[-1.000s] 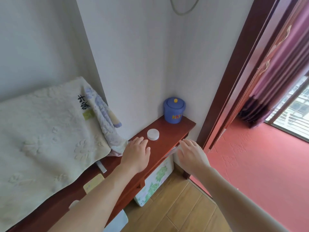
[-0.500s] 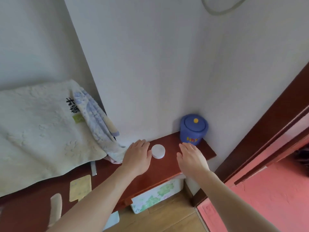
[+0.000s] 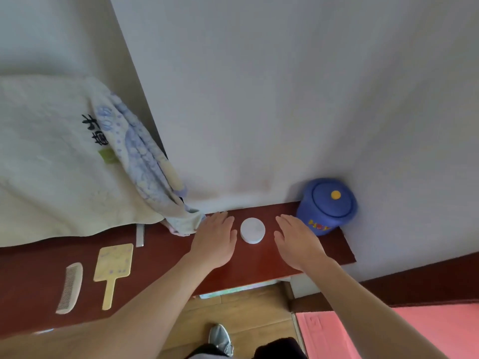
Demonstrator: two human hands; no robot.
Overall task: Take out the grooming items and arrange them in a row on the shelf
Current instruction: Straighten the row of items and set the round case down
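Here the left hand (image 3: 215,239) and right hand (image 3: 298,242) lie flat and spread beside the white jar (image 3: 252,230) on the shelf (image 3: 160,257), probably to line it up.

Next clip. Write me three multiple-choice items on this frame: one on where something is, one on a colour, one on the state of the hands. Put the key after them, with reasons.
1. What sits on the shelf between the left hand and the right hand?
A. a toothbrush
B. a white round jar
C. a spray bottle

2. What colour is the lidded pot at the shelf's right end?
A. green
B. blue
C. white

3. How are the hands?
A. both open, holding nothing
B. one grips the jar
C. both lift the pot

Key:
1 B, the jar lies in the gap between the two hands.
2 B, the body and lid are blue, with a yellow knob on the lid.
3 A, the fingers are straight on both hands and nothing is held.
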